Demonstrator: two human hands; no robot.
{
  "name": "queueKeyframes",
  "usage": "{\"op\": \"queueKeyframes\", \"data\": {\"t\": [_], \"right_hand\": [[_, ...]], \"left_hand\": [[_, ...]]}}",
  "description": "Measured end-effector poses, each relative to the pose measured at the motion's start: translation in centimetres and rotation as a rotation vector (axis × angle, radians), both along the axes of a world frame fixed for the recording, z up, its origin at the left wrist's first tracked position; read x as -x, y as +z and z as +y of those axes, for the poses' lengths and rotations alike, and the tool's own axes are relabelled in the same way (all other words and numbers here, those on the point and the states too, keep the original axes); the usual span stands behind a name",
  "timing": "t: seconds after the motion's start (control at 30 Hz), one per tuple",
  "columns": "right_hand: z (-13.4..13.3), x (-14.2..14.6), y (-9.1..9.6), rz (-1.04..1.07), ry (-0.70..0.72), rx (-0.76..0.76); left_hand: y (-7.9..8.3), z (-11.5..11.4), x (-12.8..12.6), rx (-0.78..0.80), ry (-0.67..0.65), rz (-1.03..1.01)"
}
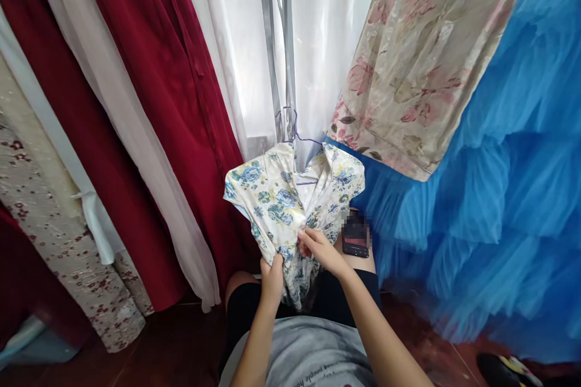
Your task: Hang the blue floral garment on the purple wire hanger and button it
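Note:
A small white dress with blue flowers (276, 199) hangs on a purple wire hanger (300, 136) hooked to a metal rack pole (281, 48). My left hand (272, 281) is closed on the dress's lower fabric from below. My right hand (320, 248) pinches the front of the dress just right of it, fingers pressed together on the cloth. Both hands are over my lap, where I sit in dark shorts and a grey shirt.
Dark red garments (149, 91) and white sheer fabric (122, 133) hang at left. A beige pink-flowered garment (417, 66) and a blue tulle skirt (494, 193) hang at right. A dark phone (355, 236) rests on my right thigh. Dark wooden floor lies below.

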State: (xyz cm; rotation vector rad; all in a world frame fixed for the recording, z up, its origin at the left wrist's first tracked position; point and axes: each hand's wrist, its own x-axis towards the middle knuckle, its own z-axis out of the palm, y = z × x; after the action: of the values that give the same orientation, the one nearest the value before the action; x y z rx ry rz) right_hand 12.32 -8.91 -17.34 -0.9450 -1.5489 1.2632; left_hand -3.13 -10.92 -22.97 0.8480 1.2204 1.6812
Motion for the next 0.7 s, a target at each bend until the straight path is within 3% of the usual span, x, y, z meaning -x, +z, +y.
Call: {"op": "queueKeyframes", "data": {"t": [0.13,0.3,0.37,0.43,0.53,0.7], "right_hand": [[-0.2,-0.5,0.4,0.091,-0.036,-0.033],[-1.6,-2.4,0.3,0.109,-0.133,0.037],[-2.0,-2.6,0.3,0.080,-0.110,0.053],[-2.2,-2.5,0.5,0.063,-0.097,0.028],[-2.5,-2.2,0.8,0.050,-0.098,-0.002],[-1.6,-2.3,2.0,0.059,-0.128,0.014]], "left_hand": [[-0.7,-0.5,0.5,-0.027,0.069,0.053],[-0.5,-0.7,0.0,-0.449,0.413,0.428],[0.1,-0.7,-1.3,-0.554,0.330,0.638],[0.9,-0.5,-2.9,-0.565,0.139,0.756],[1.8,0.2,-4.6,-0.456,-0.070,0.704],[2.9,0.9,-4.1,-0.434,-0.195,0.704]]}}
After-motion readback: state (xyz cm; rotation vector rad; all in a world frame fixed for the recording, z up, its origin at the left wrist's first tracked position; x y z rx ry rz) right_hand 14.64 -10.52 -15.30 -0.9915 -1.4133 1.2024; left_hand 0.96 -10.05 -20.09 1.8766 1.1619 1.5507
